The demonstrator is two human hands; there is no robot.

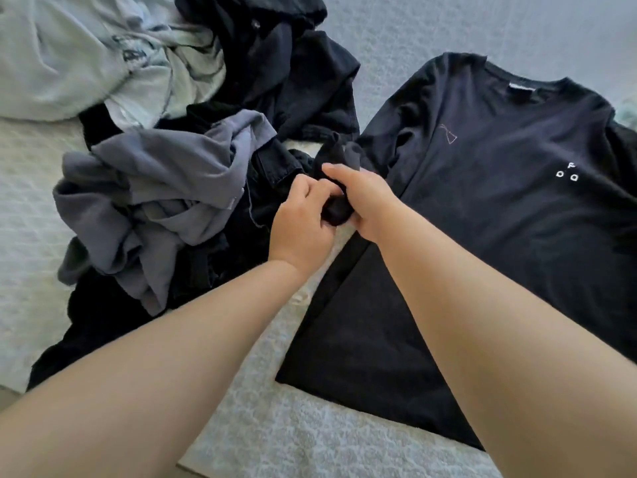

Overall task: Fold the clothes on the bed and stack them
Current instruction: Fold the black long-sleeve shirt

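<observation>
Bunching the sleeve [339,188] of the black shirt [499,174] spread on the bed [310,439], both the left hand [303,222] and right hand [358,198] pinched it with curled fingers. Likely next: fold sleeve across the chest; pile [155,188] waited beside.

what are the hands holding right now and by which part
Both hands grip a small bunched piece of black fabric, apparently the sleeve end of the black long-sleeved shirt laid flat: the left hand pinches its near end, the right hand wraps over it.
</observation>
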